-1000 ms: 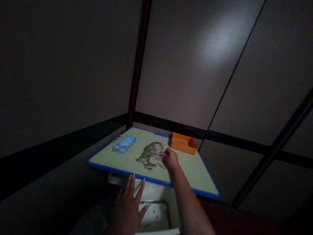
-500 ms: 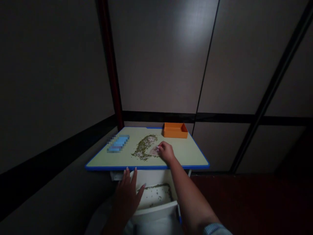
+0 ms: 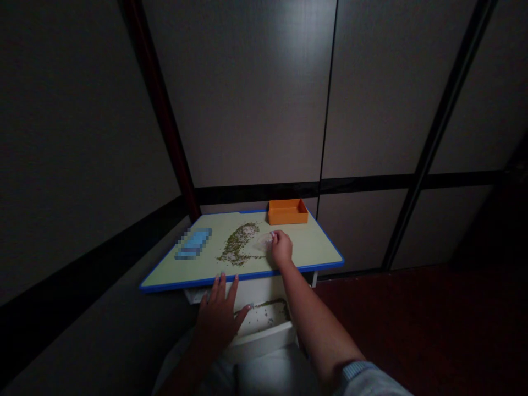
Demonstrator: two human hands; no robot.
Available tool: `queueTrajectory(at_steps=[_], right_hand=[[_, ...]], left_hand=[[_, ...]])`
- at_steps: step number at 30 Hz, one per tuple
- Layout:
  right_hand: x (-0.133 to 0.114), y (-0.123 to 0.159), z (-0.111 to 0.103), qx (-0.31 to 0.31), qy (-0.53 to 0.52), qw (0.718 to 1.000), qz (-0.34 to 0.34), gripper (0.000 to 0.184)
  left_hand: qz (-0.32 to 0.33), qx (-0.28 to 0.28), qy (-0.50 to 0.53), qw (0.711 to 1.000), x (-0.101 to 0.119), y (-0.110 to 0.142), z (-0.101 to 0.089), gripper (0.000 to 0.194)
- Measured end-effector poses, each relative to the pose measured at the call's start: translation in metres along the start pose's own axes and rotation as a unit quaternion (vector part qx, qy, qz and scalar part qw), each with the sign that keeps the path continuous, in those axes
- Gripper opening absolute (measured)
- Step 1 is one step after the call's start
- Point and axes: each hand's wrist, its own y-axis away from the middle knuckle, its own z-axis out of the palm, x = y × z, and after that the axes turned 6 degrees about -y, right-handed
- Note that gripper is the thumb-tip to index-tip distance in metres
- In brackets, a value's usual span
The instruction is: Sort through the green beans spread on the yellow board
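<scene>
"Head view: right hand (image 3: 282, 248) has edged rightward from the grain heap (image 3: 238, 243), taking the clear sheet (image 3: 262, 242) along."

"Meaning what?"

"Little altered, seemingly; the heap lies spread on the table (image 3: 311, 245), the sheet just right of it."

"Poses?"

"Right fingers look pinched on the sheet, forearm reaching up from nearer than the heap. Left hand (image 3: 218, 313), palm down, is nearer too, fingers fanned apart."
</scene>
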Motion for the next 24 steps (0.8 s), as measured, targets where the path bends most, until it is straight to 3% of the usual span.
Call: queueTrajectory(at_steps=[3,6,9,14,24], right_hand=[[0.004,0.007,-0.011,-0.026,0.095,0.995,-0.027,0.023],[0.004,0.011,-0.018,-0.046,0.146,0.987,-0.043,0.023],[0.004,0.013,-0.02,-0.058,0.174,0.981,-0.063,0.023],[0.008,0.016,-0.021,-0.066,0.188,0.978,-0.056,0.024],[0.007,0.016,-0.022,-0.084,0.24,0.967,-0.025,0.022]], left_hand=[[-0.008,-0.038,0.007,0.999,-0.001,-0.006,-0.002,0.073],[-0.059,-0.077,0.018,0.995,-0.005,-0.013,0.004,0.074],[-0.1,-0.053,0.03,0.993,-0.008,-0.014,0.018,0.076],[-0.088,0.019,0.041,0.995,-0.005,-0.006,0.036,0.081],[-0.088,0.013,0.014,0.996,-0.002,-0.001,0.03,0.072]])
